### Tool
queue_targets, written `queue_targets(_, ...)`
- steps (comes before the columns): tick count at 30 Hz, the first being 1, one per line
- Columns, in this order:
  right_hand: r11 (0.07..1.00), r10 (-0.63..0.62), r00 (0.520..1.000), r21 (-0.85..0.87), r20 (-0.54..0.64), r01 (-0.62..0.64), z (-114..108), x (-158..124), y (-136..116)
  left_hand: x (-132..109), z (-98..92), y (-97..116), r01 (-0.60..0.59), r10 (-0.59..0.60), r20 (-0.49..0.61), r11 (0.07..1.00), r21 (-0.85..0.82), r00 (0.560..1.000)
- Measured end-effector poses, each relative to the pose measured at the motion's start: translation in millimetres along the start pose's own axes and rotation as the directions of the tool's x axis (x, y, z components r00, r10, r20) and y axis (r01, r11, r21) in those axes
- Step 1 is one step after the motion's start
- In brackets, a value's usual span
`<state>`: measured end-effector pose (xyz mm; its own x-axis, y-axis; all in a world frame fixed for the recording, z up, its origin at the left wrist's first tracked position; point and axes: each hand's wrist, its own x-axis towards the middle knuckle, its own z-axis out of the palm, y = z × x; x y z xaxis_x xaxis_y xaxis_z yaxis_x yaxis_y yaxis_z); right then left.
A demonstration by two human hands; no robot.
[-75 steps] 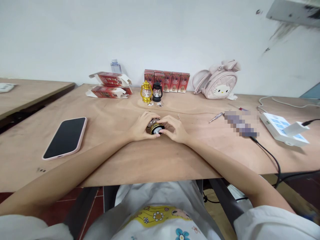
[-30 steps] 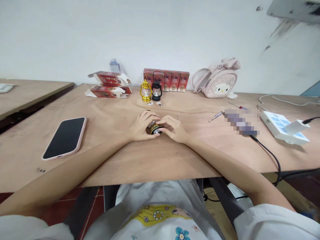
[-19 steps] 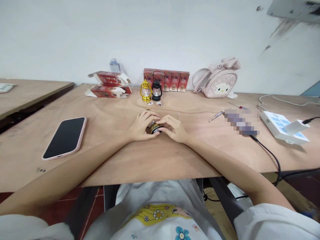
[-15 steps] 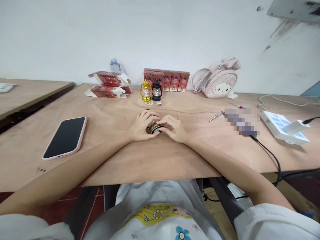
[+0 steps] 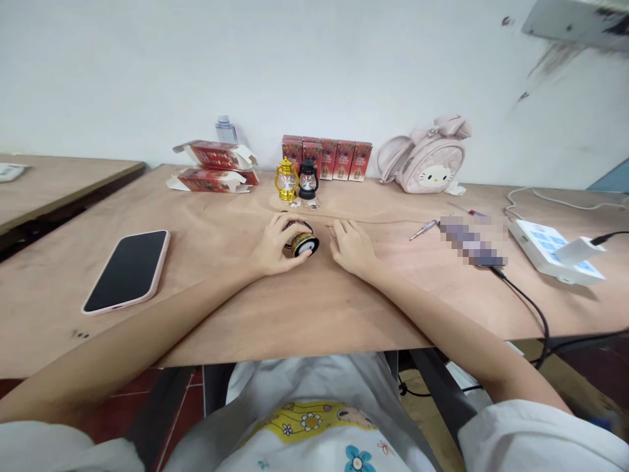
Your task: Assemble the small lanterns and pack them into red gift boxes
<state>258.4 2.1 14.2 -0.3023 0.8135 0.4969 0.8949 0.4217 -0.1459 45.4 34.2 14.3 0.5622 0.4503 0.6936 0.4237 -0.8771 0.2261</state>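
My left hand [image 5: 276, 246] is wrapped round a small dark lantern with gold trim [image 5: 305, 245], which lies on its side. The lantern's round base, with a white disc in it, faces me, and my fingers hide much of its body. Apart from it on the right, my right hand [image 5: 354, 248] rests on the table with its fingers stretched forward. By those fingertips shows a small shiny metal piece [image 5: 332, 231], mostly covered. Beyond my hands a gold lantern [image 5: 287, 180] and a black lantern [image 5: 308, 180] stand upright.
Red boxes [image 5: 344, 159] stand behind the lanterns; opened boxes [image 5: 213, 178] lie to their left. A phone [image 5: 128, 271] is at left. At right are a screwdriver [image 5: 423, 229], a blurred cabled object [image 5: 472, 242], a power strip [image 5: 545, 249] and a pink bag [image 5: 432, 164].
My right hand has let go of the lantern and moved right, over the small metal piece on the table. My left hand keeps the lantern, its base now more in view.
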Motion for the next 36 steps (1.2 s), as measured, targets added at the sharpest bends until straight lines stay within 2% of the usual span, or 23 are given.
queue_targets(3, 0.977, 0.086, 0.988, -0.204, 0.131, -0.058, -0.8, 1.9, -0.5, 0.8, -2.3, -0.7, 0.074, -0.08, -0.054, 0.992, -0.104, 0.995)
queue_targets(6, 0.962, 0.104, 0.978, -0.268, 0.181, -0.053, -0.8, 3.4, 0.0, 1.9, -3.4, -3.8, 0.143, -0.159, -0.063, 0.968, -0.207, 0.985)
queue_targets(10, 0.951, 0.018, 0.983, -0.306, 0.182, 0.039, -0.4, 4.0, 2.7, 2.9, -2.0, -8.1, 0.154, -0.193, -0.109, 0.943, -0.295, 0.975)
queue_targets(13, 0.938, -0.052, 0.985, -0.33, 0.164, 0.105, 2.2, 3.5, 3.8, 2.7, 0.7, -8.8, 0.219, -0.279, -0.128, 0.908, -0.357, 0.952)
queue_targets(15, 0.939, -0.083, 0.989, -0.322, 0.124, 0.119, 5.2, 3.4, 4.0, 2.3, 3.4, -9.2, 0.287, -0.372, -0.124, 0.855, -0.433, 0.92)
queue_targets(17, 0.951, -0.098, 0.993, -0.288, 0.06, 0.111, 8.0, 3.5, 4.2, 1.9, 6.9, -10.8, 0.359, -0.489, -0.1, 0.751, -0.554, 0.867)
queue_targets(19, 0.975, -0.096, 0.995, -0.205, -0.026, 0.088, 9.7, 3.5, 4.8, 1.3, 10.2, -14.2, 0.414, -0.603, -0.036, 0.589, -0.694, 0.797)
queue_targets(21, 0.996, -0.08, 0.99, -0.059, -0.115, 0.073, 9.3, 3.2, 5.6, 0.5, 12.1, -18.5, 0.43, -0.666, 0.037, 0.437, -0.79, 0.745)
queue_targets(22, 0.997, -0.068, 0.985, 0.032, -0.159, 0.074, 8.4, 2.9, 6.0, 0.1, 12.3, -20.7, 0.436, -0.675, 0.071, 0.389, -0.811, 0.735)
queue_targets(24, 0.97, -0.043, 0.971, 0.224, -0.234, 0.097, 5.7, 2.2, 6.1, -0.7, 11.7, -24.4, 0.449, -0.666, 0.113, 0.359, -0.818, 0.737)
queue_targets(27, 0.841, 0.006, 0.967, 0.524, -0.256, 0.133, 2.8, 1.7, 4.2, -0.9, 9.2, -26.8, 0.493, -0.632, 0.193, 0.342, -0.8, 0.751)
queue_targets(30, 0.63, 0.05, 0.981, 0.768, -0.189, 0.116, 5.3, 2.5, 0.7, 1.2, 6.9, -24.4, 0.524, -0.629, 0.29, 0.221, -0.822, 0.721)
queue_targets(33, 0.483, 0.077, 0.988, 0.872, -0.131, 0.078, 11.8, 3.4, -2.0, 4.6, 5.1, -18.1, 0.528, -0.661, 0.345, 0.091, -0.844, 0.666)
queue_targets(36, 0.426, 0.074, 0.995, 0.904, -0.068, 0.03, 17.5, 3.4, -3.1, 7.3, 3.2, -11.4, 0.514, -0.674, 0.364, 0.026, -0.858, 0.643)
